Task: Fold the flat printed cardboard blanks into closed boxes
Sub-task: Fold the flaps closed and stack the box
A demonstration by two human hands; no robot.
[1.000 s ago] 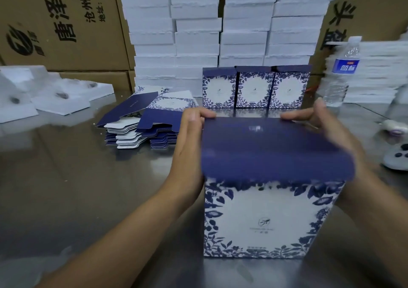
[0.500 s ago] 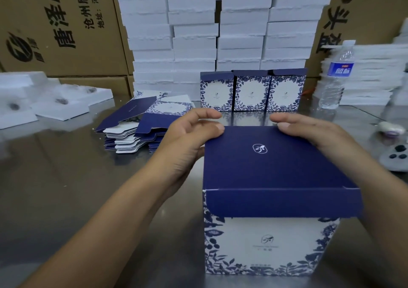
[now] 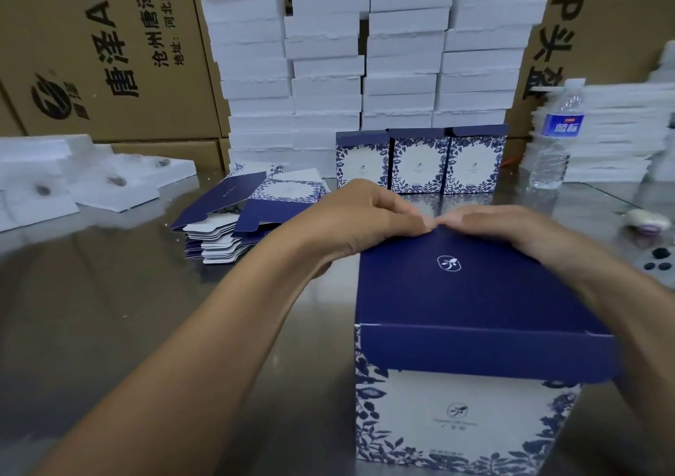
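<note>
A blue-and-white floral box point(image 3: 467, 410) stands upright on the steel table point(image 3: 109, 311) just in front of me. Its navy lid point(image 3: 475, 293) lies flat across the top, with the front flap hanging down outside the front face. My left hand point(image 3: 350, 220) and my right hand point(image 3: 511, 231) both press on the lid's far edge, and their fingertips meet at its middle. A pile of flat printed blanks point(image 3: 248, 216) lies to the left behind my left arm. Three folded boxes point(image 3: 420, 163) stand in a row farther back.
Tall stacks of white foam blocks point(image 3: 365, 55) and brown cartons line the back. White foam trays point(image 3: 91, 176) lie at the far left. At the right are a water bottle point(image 3: 553, 139), a small white object point(image 3: 646, 220) and a grey controller point(image 3: 657, 260).
The lid came down from a raised tilt to lie flat. Both hands slid inward along its far edge from the corners until their fingertips met.
</note>
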